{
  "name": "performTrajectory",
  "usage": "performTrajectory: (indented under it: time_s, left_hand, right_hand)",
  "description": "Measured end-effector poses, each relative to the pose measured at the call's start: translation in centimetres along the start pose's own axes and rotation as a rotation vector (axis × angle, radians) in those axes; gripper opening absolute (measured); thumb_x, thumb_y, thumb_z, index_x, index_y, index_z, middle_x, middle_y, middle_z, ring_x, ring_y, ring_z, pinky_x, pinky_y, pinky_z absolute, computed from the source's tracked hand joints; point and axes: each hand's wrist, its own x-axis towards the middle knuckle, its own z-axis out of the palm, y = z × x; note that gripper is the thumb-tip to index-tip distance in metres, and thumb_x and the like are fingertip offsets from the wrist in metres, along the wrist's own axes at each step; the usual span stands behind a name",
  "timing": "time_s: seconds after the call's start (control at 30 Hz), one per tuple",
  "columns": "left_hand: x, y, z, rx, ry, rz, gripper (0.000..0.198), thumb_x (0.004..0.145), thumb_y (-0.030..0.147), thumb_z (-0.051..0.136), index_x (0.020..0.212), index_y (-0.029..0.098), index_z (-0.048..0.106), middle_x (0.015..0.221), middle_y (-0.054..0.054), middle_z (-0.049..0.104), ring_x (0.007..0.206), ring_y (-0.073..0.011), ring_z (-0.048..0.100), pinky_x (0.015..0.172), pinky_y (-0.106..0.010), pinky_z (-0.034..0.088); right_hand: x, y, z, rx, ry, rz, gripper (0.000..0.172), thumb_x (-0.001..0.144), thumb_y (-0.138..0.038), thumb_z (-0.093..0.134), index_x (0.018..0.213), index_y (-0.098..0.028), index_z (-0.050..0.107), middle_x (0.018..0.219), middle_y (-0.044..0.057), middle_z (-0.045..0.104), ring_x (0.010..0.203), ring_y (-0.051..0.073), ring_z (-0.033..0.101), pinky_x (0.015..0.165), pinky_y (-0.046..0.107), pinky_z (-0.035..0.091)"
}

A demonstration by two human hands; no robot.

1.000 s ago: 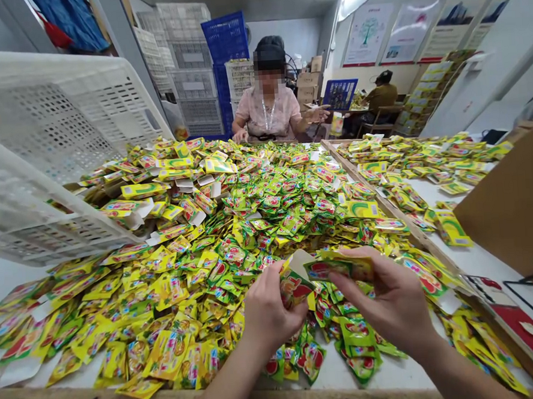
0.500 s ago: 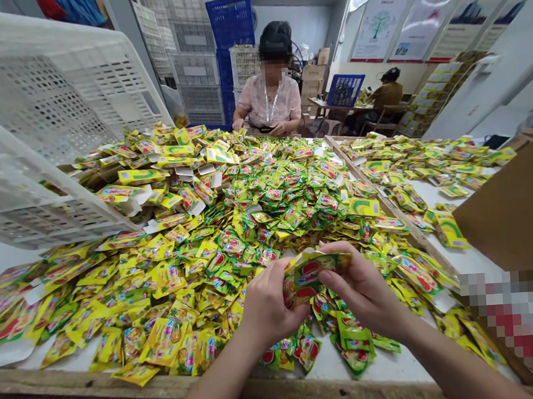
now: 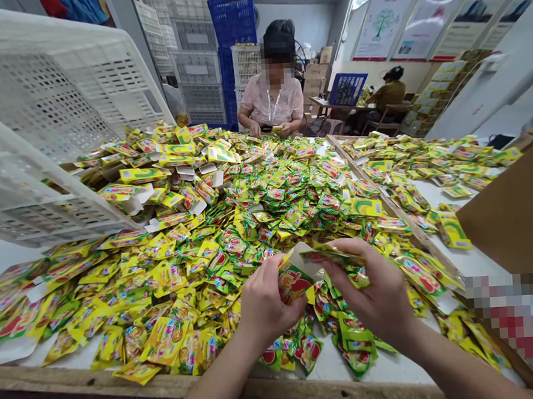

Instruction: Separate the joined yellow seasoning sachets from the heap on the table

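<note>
My left hand is closed around a small printed carton, its white end flap open and turned to the right. Between the thumb and fingers of my right hand are pinched a few yellow-green sachets, held at the carton's open end. How many sachets there are I cannot tell, since they overlap. Beneath both hands spreads a big heap of green and yellow sachets. Flat yellow cartons, several with open white flaps, lie piled at the heap's back left.
A white plastic crate lies tipped at the left. A wooden divider crosses the table, with more cartons beyond it and a brown cardboard box at right. A co-worker sits opposite; another person sits farther back.
My right hand has turned and drawn the sachets up to the carton's end, where the white opening now shows. Across the table, the co-worker's hands have shifted and a yellow packet shows in them.
</note>
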Motion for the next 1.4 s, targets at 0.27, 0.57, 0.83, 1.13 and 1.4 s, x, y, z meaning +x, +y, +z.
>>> performTrajectory:
  time_s: [0.27, 0.57, 0.83, 1.13, 1.4]
  left_hand:
    - [0.1, 0.1, -0.2, 0.037, -0.029, 0.105, 0.044, 0.072, 0.027, 0.059, 0.112, 0.019, 0.044, 0.092, -0.007, 0.068, 0.079, -0.0235, 0.068, 0.065, -0.034, 0.055]
    - [-0.2, 0.5, 0.4, 0.094, 0.044, 0.14, 0.041, 0.076, 0.03, 0.059, 0.113, 0.018, 0.044, 0.087, -0.007, 0.068, 0.073, -0.0224, 0.067, 0.063, -0.032, 0.053]
    - [-0.2, 0.3, 0.4, 0.02, 0.051, 0.11, 0.045, 0.073, 0.026, 0.06, 0.116, 0.019, 0.044, 0.094, -0.007, 0.068, 0.078, -0.0217, 0.068, 0.065, -0.031, 0.055]
    - [-0.6, -0.1, 1.2, 0.057, -0.004, 0.044, 0.049, 0.069, 0.025, 0.059, 0.116, 0.02, 0.043, 0.098, -0.007, 0.068, 0.082, -0.0235, 0.068, 0.065, -0.033, 0.056]
    - [-0.4, 0.1, 1.3, 0.043, -0.1, 0.031, 0.053, 0.066, 0.022, 0.06, 0.116, 0.021, 0.044, 0.1, -0.007, 0.067, 0.085, -0.0243, 0.067, 0.068, -0.035, 0.056]
  right_hand:
    - [1.7, 0.2, -1.1, 0.051, -0.433, 0.168, 0.013, 0.08, -0.022, 0.061, 0.09, -0.021, 0.069, 0.084, 0.004, 0.072, 0.076, 0.018, 0.067, 0.07, 0.029, 0.052]
    - [3.0, 0.4, -1.4, 0.223, -0.567, 0.229, 0.023, 0.073, -0.014, 0.06, 0.091, -0.021, 0.073, 0.086, 0.005, 0.069, 0.081, 0.017, 0.064, 0.075, 0.028, 0.051]
    - [2.8, 0.3, 0.6, 0.212, -0.46, 0.33, 0.017, 0.07, -0.016, 0.059, 0.08, -0.018, 0.073, 0.08, 0.005, 0.069, 0.075, 0.018, 0.064, 0.071, 0.03, 0.05]
    - [2.5, 0.4, 1.9, 0.059, -0.505, 0.28, 0.009, 0.068, -0.018, 0.065, 0.072, -0.021, 0.073, 0.064, -0.001, 0.07, 0.061, 0.015, 0.061, 0.059, 0.026, 0.043]
    - [2.5, 2.2, 2.5, 0.215, -0.568, 0.484, 0.007, 0.06, -0.012, 0.061, 0.062, -0.017, 0.064, 0.055, -0.003, 0.061, 0.052, 0.011, 0.052, 0.051, 0.022, 0.04]
